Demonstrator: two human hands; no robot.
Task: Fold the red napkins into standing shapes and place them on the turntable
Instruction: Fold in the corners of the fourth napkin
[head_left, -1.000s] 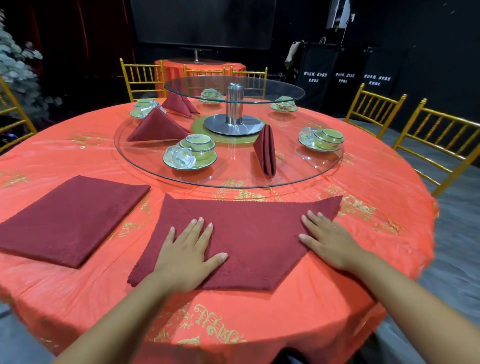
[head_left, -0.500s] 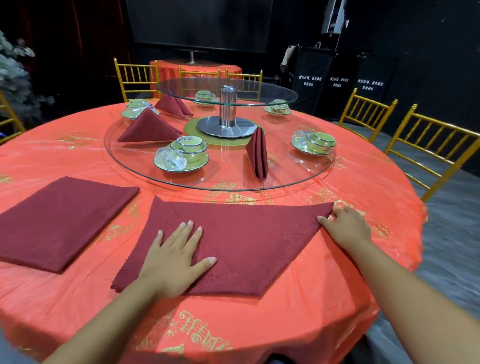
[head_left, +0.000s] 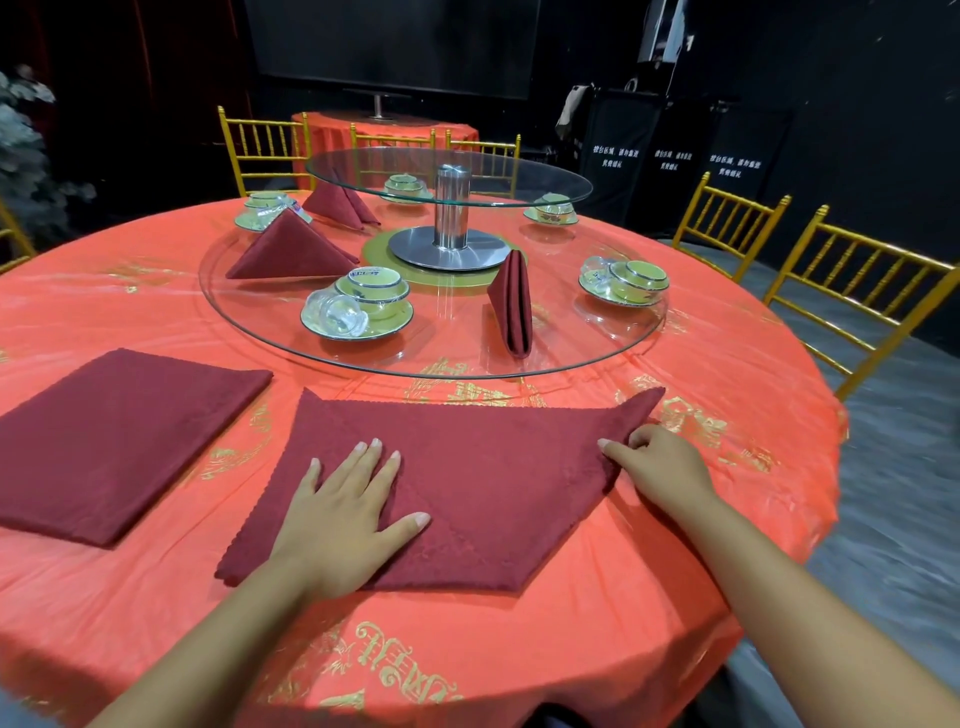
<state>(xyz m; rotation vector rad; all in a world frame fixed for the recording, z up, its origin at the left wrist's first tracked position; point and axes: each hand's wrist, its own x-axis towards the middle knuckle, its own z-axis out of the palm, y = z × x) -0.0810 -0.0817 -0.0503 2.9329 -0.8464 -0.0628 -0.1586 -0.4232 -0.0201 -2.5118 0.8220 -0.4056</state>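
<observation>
**One fold under way on the dark red cloth napkin (head_left: 483, 493)**

The dark red cloth napkin lay as a wide flat triangle near the front edge of the round orange-red table (head_left: 675, 571). The left hand (head_left: 343, 514) pressed flat on its left half, fingers straight and spread. The right hand (head_left: 660, 462), well apart, pinched the napkin's right corner with curled fingers, the tip slightly lifted. Beyond, three standing red napkins (head_left: 511, 304) sat on the clear glass turntable (head_left: 613, 358). A flat square dark red napkin stack (head_left: 114, 441) lay toward the table's left edge.
</observation>
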